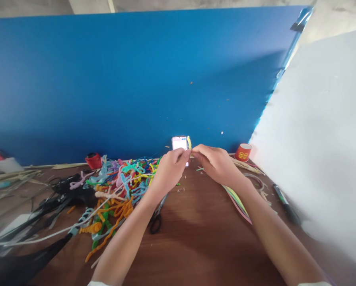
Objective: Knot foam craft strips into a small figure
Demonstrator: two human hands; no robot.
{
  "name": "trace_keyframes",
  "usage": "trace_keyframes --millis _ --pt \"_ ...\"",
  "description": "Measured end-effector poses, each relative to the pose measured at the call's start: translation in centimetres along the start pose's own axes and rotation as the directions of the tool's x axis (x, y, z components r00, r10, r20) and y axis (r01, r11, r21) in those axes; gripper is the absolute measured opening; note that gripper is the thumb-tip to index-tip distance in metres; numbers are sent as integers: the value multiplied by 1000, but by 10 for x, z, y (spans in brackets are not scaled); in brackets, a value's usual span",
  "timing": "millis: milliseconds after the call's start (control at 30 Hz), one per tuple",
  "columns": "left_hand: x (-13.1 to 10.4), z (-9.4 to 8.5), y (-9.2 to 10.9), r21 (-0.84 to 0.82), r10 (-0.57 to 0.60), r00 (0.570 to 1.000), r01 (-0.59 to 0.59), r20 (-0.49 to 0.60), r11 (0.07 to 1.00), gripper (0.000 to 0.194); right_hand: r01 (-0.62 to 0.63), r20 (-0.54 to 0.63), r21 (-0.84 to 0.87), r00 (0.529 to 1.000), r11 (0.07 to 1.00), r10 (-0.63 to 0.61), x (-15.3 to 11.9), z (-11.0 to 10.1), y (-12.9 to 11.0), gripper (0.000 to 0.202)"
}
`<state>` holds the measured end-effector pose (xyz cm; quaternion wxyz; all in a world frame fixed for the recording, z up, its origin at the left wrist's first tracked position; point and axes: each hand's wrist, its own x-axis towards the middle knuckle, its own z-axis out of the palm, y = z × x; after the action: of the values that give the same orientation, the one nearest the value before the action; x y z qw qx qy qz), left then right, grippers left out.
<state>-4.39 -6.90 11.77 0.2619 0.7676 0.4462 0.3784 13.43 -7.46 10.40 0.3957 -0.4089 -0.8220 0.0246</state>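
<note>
A short yellow pipe cleaner [189, 142] stands up between my fingertips, its lower end hidden by them. My left hand [172, 165] is closed in a pinch at its foot. From the other side my right hand [215, 161] meets it, with thumb and forefinger pressed together on the same piece. Just behind my left fingers a phone [179, 143] with a lit screen leans at the blue panel, partly covered. Black-handled scissors [156, 223] lie below my left wrist, and pastel strips [236, 202] run out from under my right forearm.
A tangled heap of colored pipe cleaners [127, 178] covers the table's left side, beside black straps [73, 196] and a white cord [46, 237]. A red cup [243, 152] and a marker [286, 204] are at right. The blue panel [121, 79] closes off the back.
</note>
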Motion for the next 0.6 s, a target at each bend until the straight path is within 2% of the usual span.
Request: trace_keyframes --millis 133,200,300,400,500,600 --pt "-2 2 6 159 48 996 -36 -76 987 31 -116 32 182 993 976 112 2 3 -1 21" --pt "-4 3 7 234 117 990 -94 -83 968 24 -198 80 338 980 920 181 3 1 -1 24" --pt "-5 4 6 350 280 957 -239 -71 906 19 -327 211 606 945 725 250 4 -3 0 31" --pt "-7 4 8 399 378 924 -325 -60 857 19 -404 318 764 914 503 252 4 -9 1 34" --pt "-9 3 11 277 319 945 -288 -73 917 19 -451 387 800 892 396 234 3 -13 2 30" --pt "-10 1 13 65 184 982 -181 -39 981 22 -485 441 787 874 381 202 3 -16 2 26"
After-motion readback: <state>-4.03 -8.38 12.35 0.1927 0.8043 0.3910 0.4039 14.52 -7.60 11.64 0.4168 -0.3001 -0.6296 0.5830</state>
